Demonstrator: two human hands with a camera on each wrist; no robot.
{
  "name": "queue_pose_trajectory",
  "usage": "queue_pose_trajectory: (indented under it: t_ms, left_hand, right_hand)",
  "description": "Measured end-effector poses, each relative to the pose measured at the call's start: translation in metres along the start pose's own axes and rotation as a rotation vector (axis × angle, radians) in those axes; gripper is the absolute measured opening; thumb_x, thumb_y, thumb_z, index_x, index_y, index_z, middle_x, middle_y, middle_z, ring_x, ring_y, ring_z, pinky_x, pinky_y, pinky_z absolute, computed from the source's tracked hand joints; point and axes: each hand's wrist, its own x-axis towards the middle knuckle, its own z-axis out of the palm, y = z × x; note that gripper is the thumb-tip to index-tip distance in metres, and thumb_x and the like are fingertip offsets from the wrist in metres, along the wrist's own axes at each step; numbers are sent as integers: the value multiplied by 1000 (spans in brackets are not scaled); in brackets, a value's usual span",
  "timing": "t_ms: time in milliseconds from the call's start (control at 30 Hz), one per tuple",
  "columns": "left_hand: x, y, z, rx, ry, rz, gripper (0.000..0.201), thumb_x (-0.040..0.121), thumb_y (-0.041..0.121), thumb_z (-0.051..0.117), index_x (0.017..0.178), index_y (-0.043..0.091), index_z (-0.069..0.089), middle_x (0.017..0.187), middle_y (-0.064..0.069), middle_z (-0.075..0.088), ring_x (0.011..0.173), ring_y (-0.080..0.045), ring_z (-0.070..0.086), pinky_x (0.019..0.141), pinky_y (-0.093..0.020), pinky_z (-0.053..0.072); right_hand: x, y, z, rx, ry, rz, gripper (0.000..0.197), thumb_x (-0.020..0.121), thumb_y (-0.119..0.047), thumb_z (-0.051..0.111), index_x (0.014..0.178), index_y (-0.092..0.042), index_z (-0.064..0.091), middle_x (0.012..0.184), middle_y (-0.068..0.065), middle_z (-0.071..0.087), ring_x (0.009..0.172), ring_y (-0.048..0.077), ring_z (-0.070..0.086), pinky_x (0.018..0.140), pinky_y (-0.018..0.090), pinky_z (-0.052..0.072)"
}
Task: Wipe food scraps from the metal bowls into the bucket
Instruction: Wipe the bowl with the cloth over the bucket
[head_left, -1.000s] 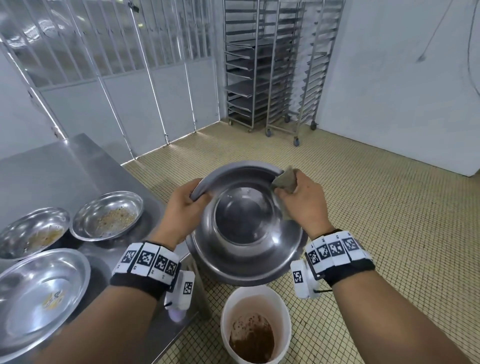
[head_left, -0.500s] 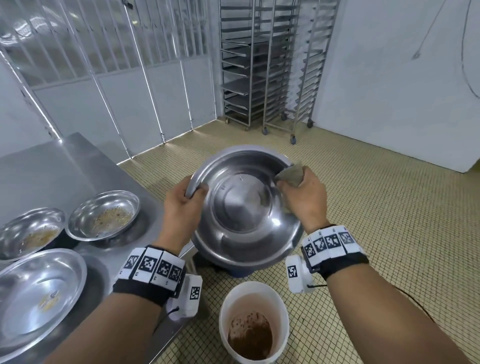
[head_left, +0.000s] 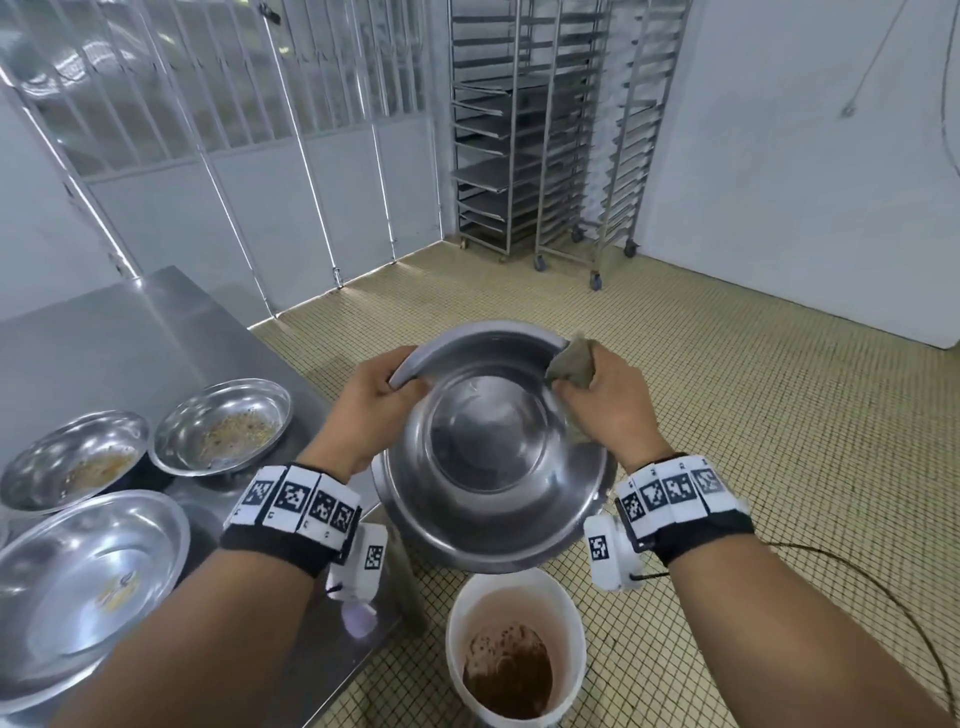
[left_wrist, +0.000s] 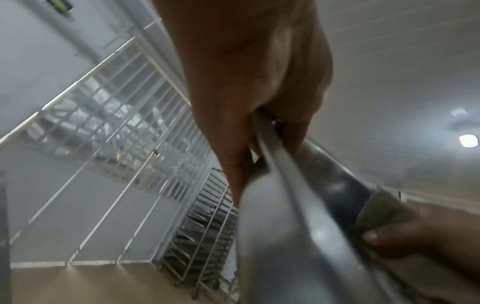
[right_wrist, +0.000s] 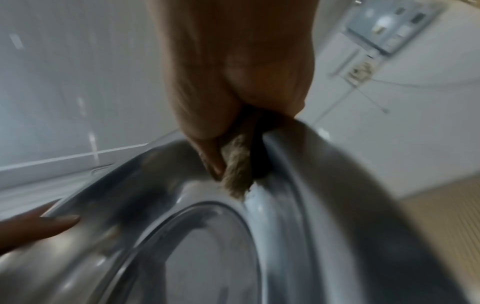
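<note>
A large metal bowl is held tilted toward me above a white bucket that has brown scraps in its bottom. My left hand grips the bowl's upper left rim, thumb inside. My right hand holds a grey-brown cloth pressed against the bowl's upper right inner wall; the cloth shows between the fingers in the right wrist view. The bowl's inside looks shiny with no scraps visible.
A steel table at the left carries three more metal bowls: two with brownish scraps and a wide shallow one nearest me. Wheeled rack trolleys stand by the far wall. Tiled floor lies to the right.
The bowl tipped up to face me, then came back down lower over the bucket. The right hand with the cloth has stayed at the upper right rim.
</note>
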Motion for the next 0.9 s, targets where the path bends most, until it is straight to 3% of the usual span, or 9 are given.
queue_pose_trajectory:
  t_ms: [100, 233, 400, 500, 567, 633, 700, 800, 900]
  left_hand:
    - [-5, -5, 5, -96, 111, -57, 20, 96, 3, 63, 93, 19, 75, 73, 8, 72, 67, -9, 67, 61, -22, 52]
    - [-12, -14, 10, -207, 311, -121, 19, 96, 3, 61, 101, 14, 75, 78, 4, 74, 71, -13, 70, 60, -27, 55]
    - [-16, -14, 16, -132, 199, -57, 14, 97, 4, 63, 98, 14, 73, 75, 9, 71, 67, -10, 68, 58, -24, 53]
    - [-16, -12, 21, -166, 301, -68, 16, 97, 4, 62, 97, 16, 73, 75, 7, 71, 68, -10, 67, 61, -27, 53]
    - [-18, -11, 27, -272, 447, -70, 16, 96, 5, 62, 104, 15, 73, 83, -2, 71, 74, -15, 67, 66, -33, 57]
    - [-19, -14, 31, -332, 557, -54, 19, 94, 12, 63, 103, 26, 73, 91, -10, 69, 83, -29, 66, 77, -50, 58]
    - [-21, -16, 30, -285, 571, -53, 20, 94, 14, 62, 103, 30, 69, 97, -13, 69, 88, -34, 66, 84, -58, 56]
    - [-24, -17, 12, -84, 454, -77, 21, 96, 13, 62, 111, 27, 65, 99, -4, 70, 90, -25, 67, 81, -51, 58]
    - [-31, -18, -6, -10, 325, -102, 34, 96, 7, 61, 114, 34, 67, 101, 4, 72, 91, -11, 69, 75, -27, 56]
  right_hand:
    - [-13, 12, 15, 169, 94, 128, 20, 91, -24, 73, 109, -21, 65, 94, -12, 69, 83, 8, 66, 67, 16, 47]
    - [-28, 21, 28, 255, 99, 256, 14, 95, -22, 65, 108, -18, 64, 91, -5, 70, 84, 15, 70, 72, 27, 57]
    - [-3, 14, 11, 122, 88, 183, 29, 88, -35, 75, 110, -21, 62, 92, -7, 69, 81, 14, 68, 73, 30, 57]
    - [0, 6, 5, 176, 117, 198, 28, 88, -33, 75, 110, -22, 62, 93, -8, 69, 80, 13, 69, 70, 28, 58]
    - [-4, 4, 13, 327, 128, 300, 19, 88, -24, 74, 104, -23, 64, 93, -7, 69, 84, 14, 70, 74, 32, 61]
    - [-10, 4, 24, 404, 96, 363, 18, 84, -10, 69, 97, -22, 65, 93, -3, 71, 88, 15, 70, 85, 41, 61]
    - [-11, 6, 31, 415, 78, 345, 20, 81, -6, 64, 94, -23, 64, 92, -1, 71, 88, 17, 70, 88, 45, 60]
    - [-8, 5, 29, 318, 15, 218, 9, 88, -15, 66, 95, -20, 64, 88, -2, 69, 85, 17, 68, 87, 44, 57]
    - [-3, 2, 28, 239, -111, 138, 17, 88, -25, 72, 102, -23, 64, 94, -7, 68, 89, 15, 67, 88, 40, 55]
